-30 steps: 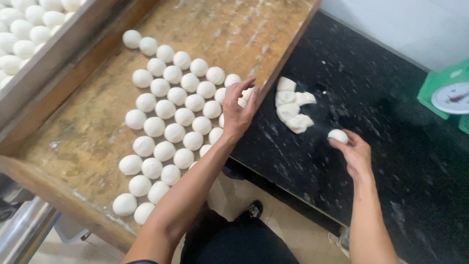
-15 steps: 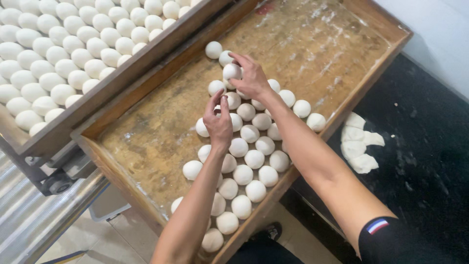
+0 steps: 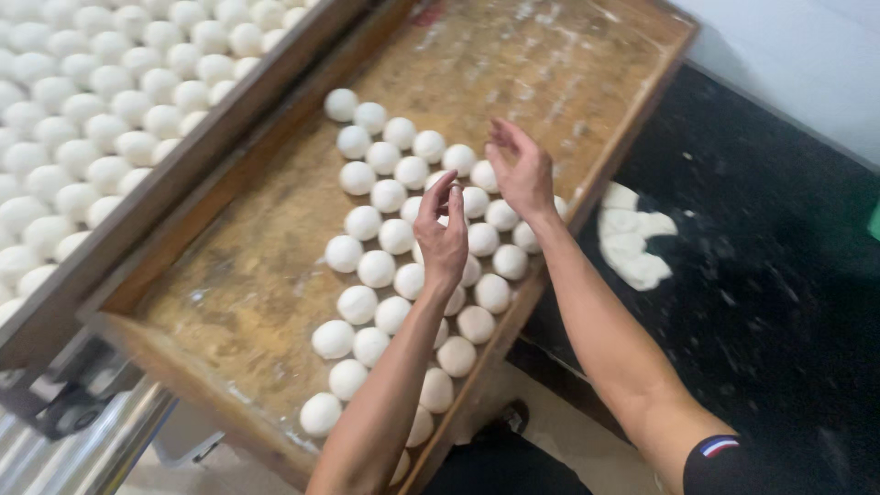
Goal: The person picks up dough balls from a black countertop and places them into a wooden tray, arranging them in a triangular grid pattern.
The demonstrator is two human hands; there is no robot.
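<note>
View from above, nearest parts first. Two bare forearms rise from the lower edge over a wooden tray (image 3: 238,302) dusted with flour. The left hand (image 3: 443,240) hovers above the middle of the dough balls (image 3: 376,269), its fingers curled loosely upward and holding nothing. Just beyond it, the right hand (image 3: 521,172) is raised near the tray's right rim, palm open and fingers spread, likewise empty; a dark sleeve (image 3: 733,463) with a small striped patch covers the upper arm. The white, round dough balls lie in close diagonal rows along the right half of the tray, running from its near corner towards its middle, most touching their neighbours; the left half shows bare floured wood. To the right, on a dark speckled worktop (image 3: 761,275), lies a small heap of cut dough pieces (image 3: 632,243), just beside the tray's rim. Farthest, at upper left, a second tray (image 3: 183,174) is packed with similar balls
</note>
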